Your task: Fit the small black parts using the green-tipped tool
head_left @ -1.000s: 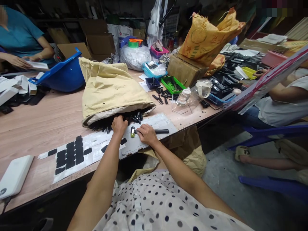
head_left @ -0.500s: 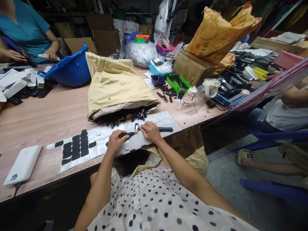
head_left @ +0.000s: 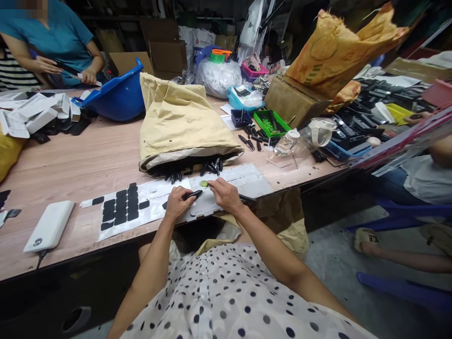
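My left hand [head_left: 179, 203] is closed on a slim black stick-shaped part [head_left: 192, 194], pressing it down on a grey-white sheet [head_left: 243, 179] at the table's near edge. My right hand [head_left: 223, 194] grips a small hammer; its yellow-green head [head_left: 204, 183] sits just beyond the black part's tip, and its black handle runs under my palm. Right behind both hands, a tan paper sack [head_left: 180, 125] lies on its side with many black parts [head_left: 197, 168] spilling from its mouth.
A white backing sheet with black pads [head_left: 122, 210] lies left of my hands, beside a white power bank [head_left: 49, 226]. A blue tub [head_left: 116, 96], a green tray [head_left: 270, 123], a clear bottle [head_left: 286, 141] and boxes crowd the far side. Other people sit at left and right.
My left hand drew back from the sack's mouth holding a black part and set it on the sheet. The hammer head tipped down toward the part's tip. The view shifted left.
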Demonstrator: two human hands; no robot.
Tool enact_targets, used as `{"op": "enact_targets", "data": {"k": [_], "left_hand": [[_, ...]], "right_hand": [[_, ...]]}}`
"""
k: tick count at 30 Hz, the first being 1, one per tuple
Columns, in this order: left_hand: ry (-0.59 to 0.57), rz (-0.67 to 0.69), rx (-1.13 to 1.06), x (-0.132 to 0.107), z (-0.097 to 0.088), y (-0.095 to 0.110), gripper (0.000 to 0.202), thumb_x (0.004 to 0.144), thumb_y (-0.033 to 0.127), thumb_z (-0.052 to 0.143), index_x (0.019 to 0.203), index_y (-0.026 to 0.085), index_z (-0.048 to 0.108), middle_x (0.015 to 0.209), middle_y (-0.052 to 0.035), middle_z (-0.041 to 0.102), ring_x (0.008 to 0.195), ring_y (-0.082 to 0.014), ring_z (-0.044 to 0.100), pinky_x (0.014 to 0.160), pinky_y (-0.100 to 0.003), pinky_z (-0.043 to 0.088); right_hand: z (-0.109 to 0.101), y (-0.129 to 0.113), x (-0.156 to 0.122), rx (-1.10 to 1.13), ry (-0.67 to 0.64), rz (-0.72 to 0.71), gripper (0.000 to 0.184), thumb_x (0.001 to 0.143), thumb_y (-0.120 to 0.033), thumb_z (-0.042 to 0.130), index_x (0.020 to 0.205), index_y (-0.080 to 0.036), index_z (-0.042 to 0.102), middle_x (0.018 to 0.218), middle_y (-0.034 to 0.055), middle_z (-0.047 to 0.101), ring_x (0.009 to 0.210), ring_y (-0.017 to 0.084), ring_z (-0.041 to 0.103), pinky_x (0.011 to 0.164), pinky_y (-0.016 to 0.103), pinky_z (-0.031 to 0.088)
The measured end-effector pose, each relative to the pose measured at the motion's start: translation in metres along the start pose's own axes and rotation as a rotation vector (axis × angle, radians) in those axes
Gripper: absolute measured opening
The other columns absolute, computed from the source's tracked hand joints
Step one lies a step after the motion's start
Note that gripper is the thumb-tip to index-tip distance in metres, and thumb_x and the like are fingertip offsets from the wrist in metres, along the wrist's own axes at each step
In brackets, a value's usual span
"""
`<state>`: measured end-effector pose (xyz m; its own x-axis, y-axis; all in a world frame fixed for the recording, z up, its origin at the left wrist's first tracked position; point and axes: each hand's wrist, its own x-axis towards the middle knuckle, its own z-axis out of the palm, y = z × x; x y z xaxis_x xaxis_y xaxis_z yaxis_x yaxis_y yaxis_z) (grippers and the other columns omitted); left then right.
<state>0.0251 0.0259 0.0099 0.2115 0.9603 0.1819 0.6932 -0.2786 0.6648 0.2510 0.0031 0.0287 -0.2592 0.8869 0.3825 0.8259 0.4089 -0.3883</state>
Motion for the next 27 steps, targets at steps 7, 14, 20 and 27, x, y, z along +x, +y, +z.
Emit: {"op": "enact_targets", "data": {"k": [7, 14, 20, 27], "left_hand": [[-0.001, -0.007, -0.001, 0.001, 0.001, 0.001, 0.008, 0.077, 0.033, 0.075, 0.080, 0.026, 0.076, 0.078, -0.0030, 0.069, 0.085, -0.0235, 0.060, 0.086, -0.038, 0.049], [0.004, -0.012, -0.001, 0.000, 0.002, 0.001, 0.009, 0.077, 0.031, 0.072, 0.083, 0.026, 0.077, 0.080, -0.0031, 0.070, 0.086, -0.0238, 0.061, 0.087, -0.038, 0.050], [0.021, 0.009, 0.007, 0.001, 0.003, 0.000, 0.008, 0.076, 0.030, 0.072, 0.081, 0.026, 0.077, 0.077, -0.0029, 0.069, 0.084, -0.0237, 0.061, 0.085, -0.039, 0.050], [0.006, -0.002, 0.034, -0.001, 0.002, 0.004, 0.010, 0.072, 0.028, 0.075, 0.082, 0.027, 0.074, 0.081, -0.0036, 0.067, 0.087, -0.0263, 0.060, 0.084, -0.040, 0.050]], "right_hand": [[0.003, -0.024, 0.000, 0.028, -0.100, -0.085, 0.033, 0.102, -0.023, 0.050, 0.129, -0.030, 0.068, 0.101, 0.0035, 0.069, 0.093, 0.016, 0.065, 0.078, 0.021, 0.049], [-0.001, -0.021, 0.002, 0.010, -0.042, 0.009, 0.036, 0.102, -0.021, 0.048, 0.131, -0.030, 0.068, 0.102, 0.0044, 0.068, 0.095, 0.017, 0.066, 0.081, 0.022, 0.050], [0.002, -0.015, -0.004, -0.001, -0.091, 0.021, 0.033, 0.100, -0.021, 0.051, 0.126, -0.031, 0.070, 0.098, 0.0031, 0.068, 0.090, 0.016, 0.065, 0.076, 0.022, 0.050], [0.003, 0.010, 0.002, -0.022, 0.015, 0.048, 0.033, 0.101, -0.020, 0.049, 0.124, -0.028, 0.071, 0.102, 0.0047, 0.068, 0.095, 0.018, 0.063, 0.081, 0.024, 0.047]]}}
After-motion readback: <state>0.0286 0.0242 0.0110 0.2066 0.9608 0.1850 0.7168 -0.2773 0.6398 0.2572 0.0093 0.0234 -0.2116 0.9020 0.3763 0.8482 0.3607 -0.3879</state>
